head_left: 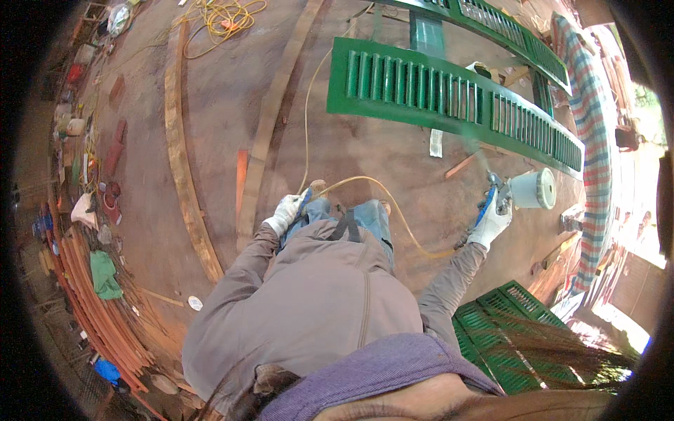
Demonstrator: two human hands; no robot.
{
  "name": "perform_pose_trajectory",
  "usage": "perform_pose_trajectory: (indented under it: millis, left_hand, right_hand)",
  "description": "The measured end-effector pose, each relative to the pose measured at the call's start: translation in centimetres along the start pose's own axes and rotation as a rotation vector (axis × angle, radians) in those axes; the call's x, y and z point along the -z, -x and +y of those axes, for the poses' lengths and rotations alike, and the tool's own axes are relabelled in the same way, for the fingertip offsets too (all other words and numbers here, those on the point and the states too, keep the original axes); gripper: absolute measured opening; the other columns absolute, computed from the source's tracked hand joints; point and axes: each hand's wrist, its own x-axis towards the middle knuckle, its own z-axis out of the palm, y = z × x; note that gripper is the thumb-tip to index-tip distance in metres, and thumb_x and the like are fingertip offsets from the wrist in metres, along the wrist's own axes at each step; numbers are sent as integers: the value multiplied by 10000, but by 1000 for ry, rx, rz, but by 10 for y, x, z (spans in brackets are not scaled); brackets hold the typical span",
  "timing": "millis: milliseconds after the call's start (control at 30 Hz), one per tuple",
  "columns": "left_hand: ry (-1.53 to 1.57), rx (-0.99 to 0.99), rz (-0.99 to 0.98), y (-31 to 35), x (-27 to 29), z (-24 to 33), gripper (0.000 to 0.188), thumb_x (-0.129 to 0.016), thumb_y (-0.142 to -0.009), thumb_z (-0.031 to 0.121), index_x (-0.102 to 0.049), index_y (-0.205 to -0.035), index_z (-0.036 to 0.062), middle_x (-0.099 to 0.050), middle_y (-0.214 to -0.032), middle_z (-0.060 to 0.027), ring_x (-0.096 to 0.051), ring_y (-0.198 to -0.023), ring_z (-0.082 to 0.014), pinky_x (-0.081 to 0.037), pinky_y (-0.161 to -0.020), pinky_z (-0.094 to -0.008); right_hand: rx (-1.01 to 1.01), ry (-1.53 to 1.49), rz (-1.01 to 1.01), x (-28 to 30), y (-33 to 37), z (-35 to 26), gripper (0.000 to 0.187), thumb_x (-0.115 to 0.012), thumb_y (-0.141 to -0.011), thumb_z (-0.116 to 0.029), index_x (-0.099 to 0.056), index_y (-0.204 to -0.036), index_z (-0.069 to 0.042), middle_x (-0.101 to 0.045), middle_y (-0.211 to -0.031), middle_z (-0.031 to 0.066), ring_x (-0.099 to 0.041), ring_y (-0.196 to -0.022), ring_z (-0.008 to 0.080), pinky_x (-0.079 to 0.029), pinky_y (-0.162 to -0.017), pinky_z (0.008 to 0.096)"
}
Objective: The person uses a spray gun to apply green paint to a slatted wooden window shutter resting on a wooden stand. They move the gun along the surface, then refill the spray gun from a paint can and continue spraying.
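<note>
In my gloved right hand (493, 223) is a paint spray gun (489, 191), my fingers wrapped round its blue grip. A pale cup with a round lid (537, 189) is attached to its side. Its nozzle points at a green louvred panel (449, 90) that lies raised ahead of me, and a faint mist hangs between them. My gloved left hand (286, 212) is closed round a yellow air hose (307, 126) and something blue beside my leg. From there the hose loops across to the base of the gun.
Another green louvred panel (516, 35) lies behind the first. Several more green panels (516, 330) rest at lower right. Long wooden beams (184, 154) cross the floor on the left. A striped sheet (590, 112) hangs at the right; coiled yellow hose (223, 24) lies far left.
</note>
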Motion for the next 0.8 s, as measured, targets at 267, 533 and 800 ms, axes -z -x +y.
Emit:
perform_pose_trajectory:
  millis: [267,533,800]
  left_hand:
    - [140,42,-44,-8,4,0,599,-588,-874,605,-709,-769,28,-589,-636,-2,-497,-620,-101,-416,-587,-297]
    - [64,-22,-66,-31,9,-2,622,-575,-877,612,-700,-760,14,-579,-630,0,-479,-613,-100,-403,-591,-286]
    - [-207,-46,-187,-28,-11,51,702,-500,-874,676,-692,-761,10,-578,-635,-42,-514,-643,-152,-425,-636,-330]
  right_hand:
    - [24,-138,-142,-36,31,-18,386,-625,-899,-27,-593,-1284,-34,-657,-1153,35,-587,-859,62,-483,-729,227]
    - [-162,-407,-548,-85,97,-65,275,-671,-881,-50,-624,-1148,-4,-659,-827,14,-589,-645,64,-477,-570,211]
    - [-178,-364,-399,-85,50,-31,196,-684,-881,-90,-644,-1059,-17,-654,-792,15,-595,-607,72,-489,-535,224]
